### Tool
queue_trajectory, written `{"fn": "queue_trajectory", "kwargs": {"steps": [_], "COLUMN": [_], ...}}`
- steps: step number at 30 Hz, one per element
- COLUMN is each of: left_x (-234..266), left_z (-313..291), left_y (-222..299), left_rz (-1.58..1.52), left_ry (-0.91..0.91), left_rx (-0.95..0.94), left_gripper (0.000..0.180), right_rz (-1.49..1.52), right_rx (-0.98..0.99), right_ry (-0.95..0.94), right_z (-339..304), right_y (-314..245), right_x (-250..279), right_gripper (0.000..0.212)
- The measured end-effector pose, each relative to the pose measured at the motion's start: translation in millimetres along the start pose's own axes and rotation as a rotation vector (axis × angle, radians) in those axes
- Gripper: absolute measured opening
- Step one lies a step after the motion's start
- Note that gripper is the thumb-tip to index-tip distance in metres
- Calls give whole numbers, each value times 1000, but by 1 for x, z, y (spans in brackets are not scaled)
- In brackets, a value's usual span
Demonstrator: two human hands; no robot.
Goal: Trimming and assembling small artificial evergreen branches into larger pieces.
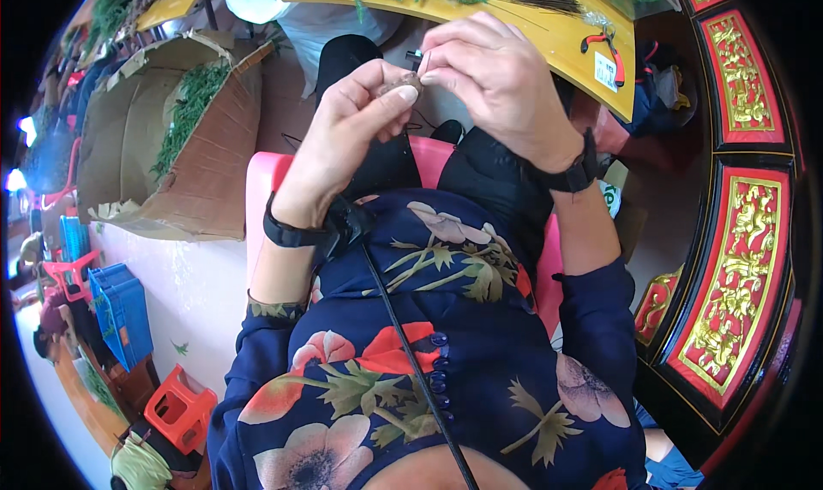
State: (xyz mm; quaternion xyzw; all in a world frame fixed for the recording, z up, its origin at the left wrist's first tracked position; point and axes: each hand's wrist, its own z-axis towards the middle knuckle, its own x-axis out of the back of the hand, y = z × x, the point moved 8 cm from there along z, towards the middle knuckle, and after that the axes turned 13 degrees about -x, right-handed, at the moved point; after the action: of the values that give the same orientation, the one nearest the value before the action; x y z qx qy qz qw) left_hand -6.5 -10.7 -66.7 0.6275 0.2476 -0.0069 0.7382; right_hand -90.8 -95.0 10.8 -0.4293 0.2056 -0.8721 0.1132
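Pinching a small, rough, brown piece near the flat, yellow table, the left hand is just beside the right hand, whose fingertips, pressed together, hold what seems a thin, brown wire.

A navy floral blouse with round buttons tops black trousers; a black cable trails from the left wristband.

We saw dark print on a white label beside the red-handled pliers on the yellow table, but it was too small for us to read. We also noticed green lettering on a white package to the right, below the table, only partly in view.
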Motion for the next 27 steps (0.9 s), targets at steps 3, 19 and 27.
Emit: {"fn": "queue_trajectory", "kwargs": {"steps": [3,19,27], "left_x": [-4,11,-8], "left_z": [0,4,2], "left_y": [28,2,20], "left_rz": [1022,399,1068], "left_ry": [55,117,3], "left_rx": [-380,-117,-318], "left_gripper": [13,17,35], "right_rz": [26,1246,1398], "right_rx": [-196,-945,-1009], "right_ry": [8,192,177], "right_z": [-6,-49,-58], "right_y": [16,49,53], "right_x": [-15,-72,-78], "right_gripper": [11,18,17]}}
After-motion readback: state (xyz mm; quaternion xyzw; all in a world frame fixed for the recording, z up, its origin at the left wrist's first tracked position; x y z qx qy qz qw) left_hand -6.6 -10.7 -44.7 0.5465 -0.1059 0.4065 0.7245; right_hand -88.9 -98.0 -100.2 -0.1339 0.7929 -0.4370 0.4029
